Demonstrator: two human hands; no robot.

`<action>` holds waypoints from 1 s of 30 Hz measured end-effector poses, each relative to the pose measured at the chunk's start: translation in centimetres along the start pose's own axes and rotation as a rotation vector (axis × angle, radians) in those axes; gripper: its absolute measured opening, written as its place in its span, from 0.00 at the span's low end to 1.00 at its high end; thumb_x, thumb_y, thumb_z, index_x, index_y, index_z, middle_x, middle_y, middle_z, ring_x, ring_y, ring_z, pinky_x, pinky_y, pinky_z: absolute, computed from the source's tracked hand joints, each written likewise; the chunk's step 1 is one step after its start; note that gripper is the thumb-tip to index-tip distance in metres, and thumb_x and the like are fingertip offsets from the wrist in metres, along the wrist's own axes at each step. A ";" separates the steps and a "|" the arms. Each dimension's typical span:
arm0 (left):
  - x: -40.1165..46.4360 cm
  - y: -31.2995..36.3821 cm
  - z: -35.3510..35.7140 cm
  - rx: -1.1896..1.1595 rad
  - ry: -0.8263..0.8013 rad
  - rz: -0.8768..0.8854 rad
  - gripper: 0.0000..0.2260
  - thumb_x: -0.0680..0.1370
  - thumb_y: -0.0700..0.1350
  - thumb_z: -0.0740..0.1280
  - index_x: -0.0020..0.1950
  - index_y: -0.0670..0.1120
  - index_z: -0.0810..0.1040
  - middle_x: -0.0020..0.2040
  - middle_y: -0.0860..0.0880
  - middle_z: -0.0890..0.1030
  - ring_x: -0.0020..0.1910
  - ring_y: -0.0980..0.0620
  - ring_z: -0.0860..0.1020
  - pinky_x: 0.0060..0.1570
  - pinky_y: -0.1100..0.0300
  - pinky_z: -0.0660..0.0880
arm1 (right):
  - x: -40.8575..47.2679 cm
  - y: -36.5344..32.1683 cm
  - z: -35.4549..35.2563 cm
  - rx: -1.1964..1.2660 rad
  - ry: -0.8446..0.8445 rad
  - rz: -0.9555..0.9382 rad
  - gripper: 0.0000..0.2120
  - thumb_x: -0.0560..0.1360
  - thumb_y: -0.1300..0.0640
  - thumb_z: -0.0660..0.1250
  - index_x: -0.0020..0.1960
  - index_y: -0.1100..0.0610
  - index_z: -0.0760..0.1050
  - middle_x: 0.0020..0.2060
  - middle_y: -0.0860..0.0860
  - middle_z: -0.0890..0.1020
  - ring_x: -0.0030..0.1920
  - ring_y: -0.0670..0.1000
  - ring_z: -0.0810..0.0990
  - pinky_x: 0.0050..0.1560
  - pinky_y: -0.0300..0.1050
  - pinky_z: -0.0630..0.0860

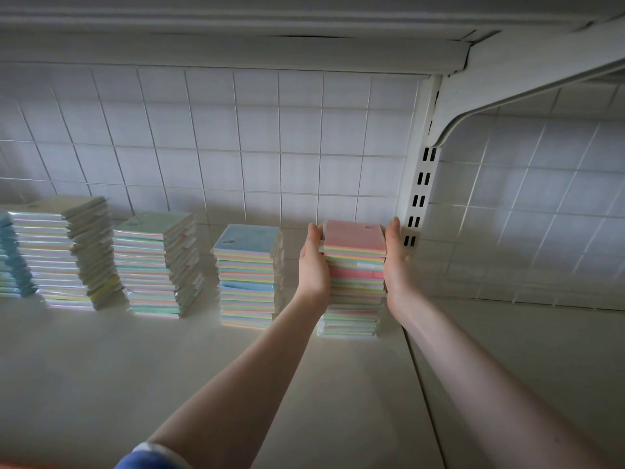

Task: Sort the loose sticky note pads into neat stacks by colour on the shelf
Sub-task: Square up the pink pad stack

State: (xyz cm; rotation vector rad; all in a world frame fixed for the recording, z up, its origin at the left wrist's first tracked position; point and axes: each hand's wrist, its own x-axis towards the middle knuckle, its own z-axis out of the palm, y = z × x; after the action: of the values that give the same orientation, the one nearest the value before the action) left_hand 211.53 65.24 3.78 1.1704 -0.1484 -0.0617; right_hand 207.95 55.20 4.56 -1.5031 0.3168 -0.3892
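Note:
A tall stack of sticky note pads with a pink pad on top [353,279] stands at the right end of the white shelf [135,367]. My left hand [314,262] presses flat against the stack's left side. On the opposite side my right hand [396,258] lies flat against it, fingers straight. To the left stand a blue-topped stack [248,275], a green-topped stack [157,265], a yellowish-topped stack [67,253] and part of a blue stack [13,262] at the frame's left edge.
A white slotted upright [419,198] and its bracket [507,93] stand just behind and right of the pink stack. A wire grid back panel [216,147] runs behind the stacks. Another shelf board [236,49] hangs overhead.

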 end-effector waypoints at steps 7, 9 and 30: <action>-0.3 0.1 0.0 0.091 0.015 0.057 0.21 0.82 0.51 0.49 0.38 0.54 0.77 0.40 0.54 0.80 0.44 0.53 0.76 0.48 0.60 0.72 | 0.6 0.5 0.0 0.007 0.007 -0.033 0.33 0.76 0.31 0.47 0.71 0.49 0.67 0.70 0.48 0.70 0.71 0.50 0.66 0.72 0.54 0.61; -0.2 0.1 -0.2 0.098 0.004 0.068 0.21 0.83 0.54 0.47 0.43 0.56 0.79 0.42 0.56 0.81 0.45 0.56 0.78 0.50 0.62 0.73 | 0.6 0.5 0.0 0.008 0.001 -0.021 0.35 0.73 0.28 0.47 0.68 0.48 0.72 0.66 0.49 0.75 0.65 0.51 0.72 0.67 0.52 0.67; -0.6 -2.6 -1.9 0.109 0.014 -0.257 0.20 0.81 0.59 0.53 0.47 0.50 0.80 0.49 0.48 0.82 0.53 0.46 0.79 0.61 0.51 0.74 | -0.1 3.2 -0.6 0.199 -0.060 0.153 0.31 0.78 0.35 0.43 0.36 0.53 0.76 0.23 0.47 0.81 0.23 0.43 0.80 0.22 0.33 0.72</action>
State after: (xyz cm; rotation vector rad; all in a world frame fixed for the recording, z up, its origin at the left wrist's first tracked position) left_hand 211.32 65.99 0.58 1.2932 0.0123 -0.2750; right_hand 207.78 54.74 1.32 -1.2845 0.3331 -0.2455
